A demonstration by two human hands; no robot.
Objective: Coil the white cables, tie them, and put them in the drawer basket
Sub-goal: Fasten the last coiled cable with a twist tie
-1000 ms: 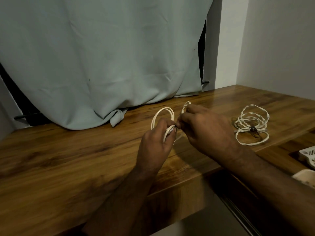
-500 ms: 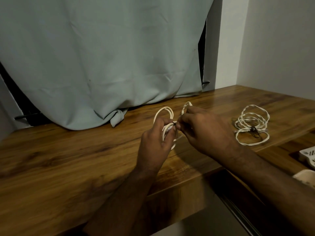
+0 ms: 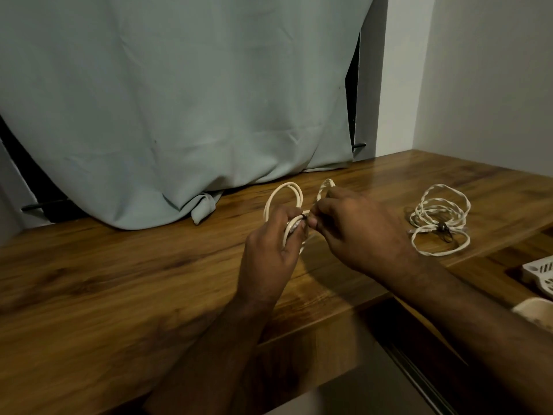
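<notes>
L hand (image 3: 270,247) grips coil (image 3: 284,199), loops upright; R hand (image 3: 356,232) pinches tie at its 3 o'clock. Basket (image 3: 541,272) at 4 o'clock, nearer R hand.

Wooden desktop (image 3: 125,283), warm brown, pronounced grain, spans the lower view. Pale grey-green curtain (image 3: 179,100) hangs behind it, hem bunched on the wood. Dark gap (image 3: 353,94) at the curtain's right edge. White walls (image 3: 484,79) meet in the right corner. Light dim.
</notes>
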